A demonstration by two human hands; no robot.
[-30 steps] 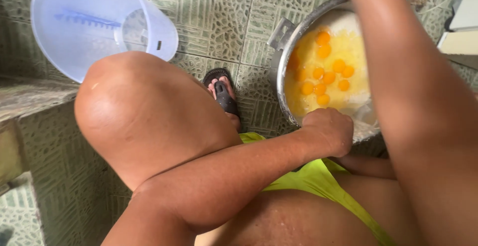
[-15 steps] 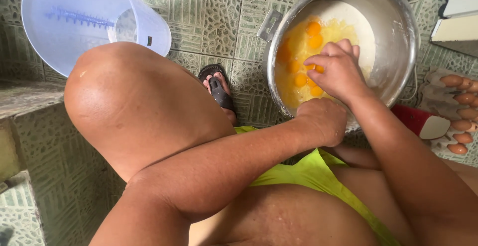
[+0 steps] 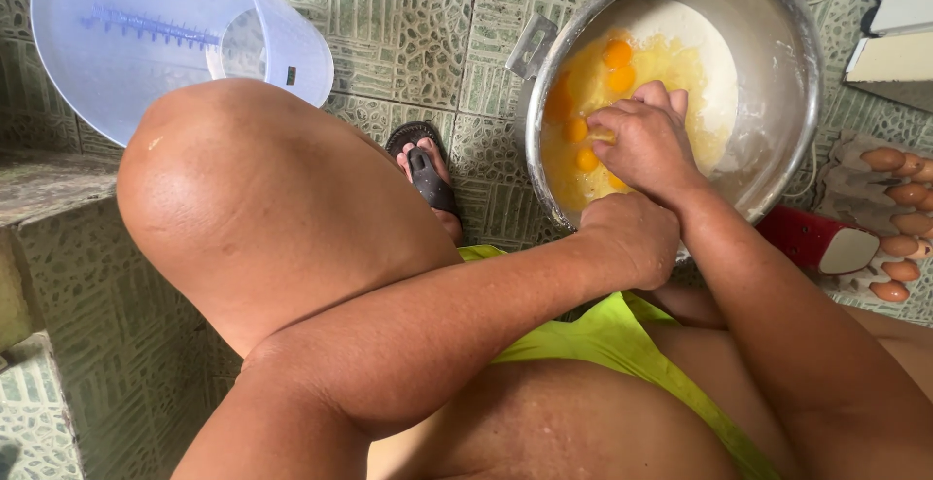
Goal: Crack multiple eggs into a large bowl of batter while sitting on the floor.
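A steel pot [image 3: 792, 101] stands on the tiled floor and holds white flour [image 3: 695, 43] and several raw egg yolks [image 3: 617, 52] in clear egg white. My left hand [image 3: 632, 237] grips the pot's near rim. Curled over the yolks inside the pot is my right hand [image 3: 646, 140], knuckles up, its fingertips down in the egg. Whether it holds anything is hidden. My bent left knee [image 3: 262, 208] fills the middle of the view.
A translucent blue plastic measuring jug [image 3: 146, 43] lies at the top left. A tray of brown eggs [image 3: 889, 198] sits at the right beside a red and white object [image 3: 816, 242]. My foot in a black sandal [image 3: 428, 174] rests next to the pot. A tiled step [image 3: 58, 247] is at left.
My right arm, raised across the pot a second ago, has come down, and its hand now sits in the eggs. My left hand has stayed on the rim.
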